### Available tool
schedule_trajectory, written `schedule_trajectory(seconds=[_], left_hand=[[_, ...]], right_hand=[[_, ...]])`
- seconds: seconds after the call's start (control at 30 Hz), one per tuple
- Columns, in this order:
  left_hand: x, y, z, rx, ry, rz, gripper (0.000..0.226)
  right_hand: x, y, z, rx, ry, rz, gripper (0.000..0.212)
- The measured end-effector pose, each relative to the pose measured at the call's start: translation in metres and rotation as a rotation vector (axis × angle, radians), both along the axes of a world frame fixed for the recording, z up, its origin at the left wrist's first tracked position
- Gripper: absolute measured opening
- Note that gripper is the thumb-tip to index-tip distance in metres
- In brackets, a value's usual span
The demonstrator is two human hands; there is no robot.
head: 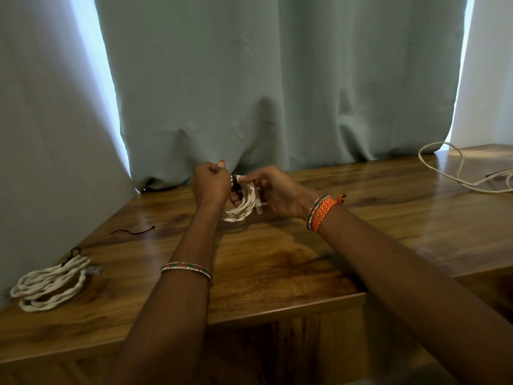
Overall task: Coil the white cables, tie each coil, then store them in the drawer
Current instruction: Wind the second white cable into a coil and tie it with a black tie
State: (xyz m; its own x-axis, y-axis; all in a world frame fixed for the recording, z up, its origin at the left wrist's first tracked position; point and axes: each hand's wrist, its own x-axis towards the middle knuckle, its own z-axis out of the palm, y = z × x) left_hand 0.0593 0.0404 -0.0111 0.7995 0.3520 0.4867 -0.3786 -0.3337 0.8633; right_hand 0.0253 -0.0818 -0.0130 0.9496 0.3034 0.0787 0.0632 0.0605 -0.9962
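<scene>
Held just above the tabletop (277, 245), the coil (244, 202) hangs between the right hand (273, 190), pinching its top, and the clenched left hand (212, 180) pulling the black tie (234, 182); light, limp and springy, it seems best gripped beside the tie.

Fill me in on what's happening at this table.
A person holds a small white cable coil above the wooden table, both hands cinching a black tie round it. One tied coil lies at the left, a spare black tie near it. A loose cable waits at the far right.
</scene>
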Motion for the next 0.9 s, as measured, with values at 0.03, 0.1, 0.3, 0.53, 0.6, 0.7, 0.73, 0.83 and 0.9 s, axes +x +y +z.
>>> schedule_trajectory(seconds=[0.03, 0.1, 0.3, 0.53, 0.6, 0.7, 0.73, 0.83, 0.9], left_hand=[[0.000, 0.001, 0.000, -0.011, 0.016, 0.013, 0.036], [0.000, 0.003, -0.001, -0.022, 0.045, 0.047, 0.032], [0.002, 0.008, -0.002, -0.106, 0.154, 0.077, 0.033], [-0.001, 0.006, 0.000, -0.199, 0.229, 0.054, 0.032], [-0.005, 0.000, 0.002, -0.252, 0.240, 0.010, 0.028], [-0.006, -0.006, 0.002, -0.223, 0.210, -0.004, 0.031], [-0.006, -0.007, 0.002, -0.193, 0.191, 0.013, 0.033], [-0.004, -0.005, 0.003, -0.107, 0.134, 0.065, 0.035], [-0.001, -0.003, 0.002, -0.087, 0.109, 0.096, 0.034]], right_hand=[[-0.001, 0.003, -0.001, -0.079, -0.051, -0.065, 0.022], [-0.002, 0.008, -0.005, -0.257, -0.234, -0.312, 0.022], [-0.015, 0.026, -0.011, -0.694, -0.919, -0.739, 0.007], [-0.023, 0.046, -0.020, -1.163, -0.836, -0.860, 0.025], [-0.021, 0.048, -0.019, -1.154, -0.766, -0.868, 0.023], [-0.021, 0.044, -0.020, -1.055, -0.724, -0.885, 0.022], [-0.022, 0.043, -0.019, -1.039, -0.725, -0.872, 0.024], [-0.023, 0.044, -0.016, -0.949, -0.658, -0.769, 0.029], [-0.023, 0.046, -0.012, -0.841, -0.550, -0.695, 0.029]])
